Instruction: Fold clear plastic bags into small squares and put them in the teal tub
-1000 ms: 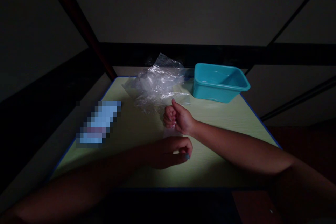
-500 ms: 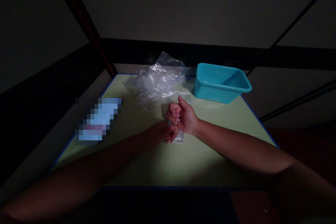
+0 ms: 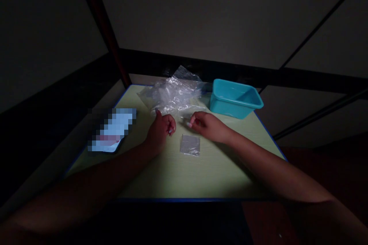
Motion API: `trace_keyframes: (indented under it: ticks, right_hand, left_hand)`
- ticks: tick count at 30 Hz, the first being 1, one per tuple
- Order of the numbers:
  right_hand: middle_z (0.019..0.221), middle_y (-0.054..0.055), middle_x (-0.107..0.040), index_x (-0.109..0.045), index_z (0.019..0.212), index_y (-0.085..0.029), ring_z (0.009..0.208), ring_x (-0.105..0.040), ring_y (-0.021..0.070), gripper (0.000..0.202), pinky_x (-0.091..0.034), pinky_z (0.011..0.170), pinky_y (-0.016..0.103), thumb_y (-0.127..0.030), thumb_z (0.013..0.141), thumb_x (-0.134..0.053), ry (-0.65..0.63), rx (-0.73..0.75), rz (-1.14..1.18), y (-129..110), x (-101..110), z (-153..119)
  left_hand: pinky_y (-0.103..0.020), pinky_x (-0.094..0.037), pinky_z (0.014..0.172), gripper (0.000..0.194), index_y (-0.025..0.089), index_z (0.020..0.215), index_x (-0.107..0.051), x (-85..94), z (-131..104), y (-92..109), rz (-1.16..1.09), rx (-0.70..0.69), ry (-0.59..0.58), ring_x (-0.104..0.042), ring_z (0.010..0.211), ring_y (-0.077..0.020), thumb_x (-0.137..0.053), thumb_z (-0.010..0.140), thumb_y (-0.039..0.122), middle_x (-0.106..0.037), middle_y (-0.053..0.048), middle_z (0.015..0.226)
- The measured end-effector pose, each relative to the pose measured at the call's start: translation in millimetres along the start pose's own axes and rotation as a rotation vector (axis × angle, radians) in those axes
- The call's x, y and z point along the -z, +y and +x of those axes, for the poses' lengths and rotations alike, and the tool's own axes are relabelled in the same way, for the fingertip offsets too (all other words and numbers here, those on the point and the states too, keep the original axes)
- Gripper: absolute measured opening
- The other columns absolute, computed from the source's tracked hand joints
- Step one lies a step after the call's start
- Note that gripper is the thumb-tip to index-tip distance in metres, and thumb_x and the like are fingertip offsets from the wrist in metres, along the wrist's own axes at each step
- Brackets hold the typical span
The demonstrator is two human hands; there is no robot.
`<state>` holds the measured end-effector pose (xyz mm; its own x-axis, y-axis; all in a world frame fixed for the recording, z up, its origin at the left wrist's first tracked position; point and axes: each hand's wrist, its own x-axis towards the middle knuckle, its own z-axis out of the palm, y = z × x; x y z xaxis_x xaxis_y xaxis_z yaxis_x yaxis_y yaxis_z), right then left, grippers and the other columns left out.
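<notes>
A small folded clear plastic bag (image 3: 190, 145) lies flat on the table, just below the gap between my hands. My left hand (image 3: 161, 130) is above and left of it, thumb raised and fingers curled in, with nothing visible in them. My right hand (image 3: 206, 125) is above and right of it, thumb and fingertips drawn together. A faint, blurred streak shows at those fingertips; whether they hold thin plastic is unclear. Behind both hands lies a crumpled heap of clear plastic bags (image 3: 175, 93).
A turquoise plastic basin (image 3: 237, 101) stands at the table's back right. On the left lies a phone (image 3: 115, 130), its screen pixelated. The pale table (image 3: 172, 182) has a blue edge, and a dark wall (image 3: 207, 11) rises behind it.
My hands have come apart from one another and off the folded bag, which now shows whole on the table. The left hand moved left and forward. The view has shifted slightly.
</notes>
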<state>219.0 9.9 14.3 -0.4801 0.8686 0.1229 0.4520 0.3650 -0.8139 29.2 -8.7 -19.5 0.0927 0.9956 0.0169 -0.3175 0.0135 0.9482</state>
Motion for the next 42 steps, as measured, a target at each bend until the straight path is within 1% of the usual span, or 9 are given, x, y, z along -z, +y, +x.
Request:
trace_keyframes:
  ticks: [3, 7, 12, 17, 22, 26, 33, 39, 42]
  right_hand:
    - [0.077, 0.002, -0.055, -0.06, 0.078, -0.018, 0.073, -0.046, 0.0173, 0.025, -0.033, 0.069, 0.03, -0.029, 0.068, -0.08, -0.031, -0.057, -0.224, 8, -5, -11]
    - [0.095, 0.009, -0.057, -0.058, 0.093, -0.017, 0.09, -0.048, 0.0249, 0.045, -0.036, 0.077, 0.035, -0.036, 0.064, -0.086, -0.039, -0.11, -0.438, 14, -23, -17]
    - [0.093, 0.009, -0.056, -0.058, 0.081, -0.019, 0.095, -0.048, 0.0282, 0.039, -0.035, 0.076, 0.036, -0.041, 0.065, -0.086, -0.06, -0.108, -0.559, 14, -39, -14]
    - [0.085, 0.005, -0.058, -0.056, 0.073, -0.02, 0.091, -0.049, 0.0243, 0.034, -0.031, 0.071, 0.031, -0.037, 0.067, -0.086, -0.096, -0.078, -0.563, 10, -40, -16]
    - [0.087, 0.003, -0.063, -0.057, 0.092, -0.02, 0.088, -0.053, 0.0215, 0.039, -0.032, 0.074, 0.03, -0.033, 0.069, -0.085, -0.083, -0.066, -0.52, 9, -41, -20]
    - [0.092, 0.006, -0.063, -0.058, 0.103, -0.018, 0.091, -0.052, 0.0248, 0.053, -0.033, 0.076, 0.033, -0.04, 0.064, -0.087, -0.042, -0.067, -0.517, 15, -40, -19]
    - [0.088, 0.007, -0.06, -0.061, 0.078, -0.018, 0.091, -0.049, 0.0258, 0.036, -0.029, 0.071, 0.031, -0.037, 0.064, -0.087, -0.043, -0.039, -0.51, 21, -40, -15]
    - [0.079, 0.002, -0.059, -0.057, 0.072, -0.019, 0.086, -0.049, 0.022, 0.03, -0.026, 0.069, 0.029, -0.024, 0.065, -0.086, -0.057, 0.002, -0.429, 17, -40, -19]
    - [0.071, -0.001, -0.057, -0.055, 0.071, -0.019, 0.075, -0.05, 0.0176, 0.026, -0.027, 0.068, 0.028, -0.018, 0.069, -0.081, -0.06, 0.025, -0.356, 19, -38, -20]
  left_hand:
    - [-0.024, -0.029, 0.044, 0.081, 0.017, 0.049, -0.052, 0.6, 1, -3, -0.006, -0.001, 0.003, -0.037, 0.04, -0.0109, -0.013, 0.089, 0.077, -0.039, 0.001, 0.04]
    - [-0.024, -0.03, 0.044, 0.081, 0.018, 0.051, -0.052, 1.4, 2, -6, -0.003, 0.0, -0.002, -0.038, 0.039, -0.0111, -0.014, 0.087, 0.079, -0.041, 0.0, 0.041]
    - [-0.024, -0.032, 0.044, 0.081, 0.018, 0.053, -0.053, 2.5, 1, -8, 0.02, 0.003, -0.022, -0.039, 0.04, -0.0114, -0.015, 0.085, 0.081, -0.044, 0.0, 0.043]
    - [-0.024, -0.033, 0.044, 0.081, 0.017, 0.055, -0.054, 2.2, 0, -10, 0.02, 0.016, -0.045, -0.04, 0.04, -0.0114, -0.014, 0.085, 0.081, -0.045, 0.0, 0.044]
    - [-0.024, -0.034, 0.044, 0.081, 0.017, 0.057, -0.055, 2.2, -1, -11, 0.025, 0.026, -0.071, -0.041, 0.04, -0.0117, -0.015, 0.085, 0.082, -0.045, 0.0, 0.044]
    - [-0.024, -0.035, 0.044, 0.081, 0.017, 0.058, -0.056, 3.2, 0, -13, 0.041, 0.019, -0.091, -0.043, 0.041, -0.012, -0.016, 0.084, 0.083, -0.045, 0.0, 0.045]
    - [-0.024, -0.035, 0.044, 0.079, 0.018, 0.059, -0.055, 3.5, -1, -14, 0.079, -0.003, -0.117, -0.042, 0.042, -0.0123, -0.022, 0.081, 0.086, -0.045, 0.001, 0.046]
    - [-0.025, -0.035, 0.044, 0.077, 0.018, 0.058, -0.056, 2.5, -2, -15, 0.114, -0.015, -0.113, -0.043, 0.042, -0.0126, -0.022, 0.083, 0.083, -0.047, 0.0, 0.047]
    - [-0.024, -0.037, 0.046, 0.07, 0.018, 0.059, -0.057, 2.7, -1, -17, 0.128, -0.05, -0.07, -0.048, 0.049, -0.0134, -0.032, 0.085, 0.078, -0.051, -0.001, 0.054]
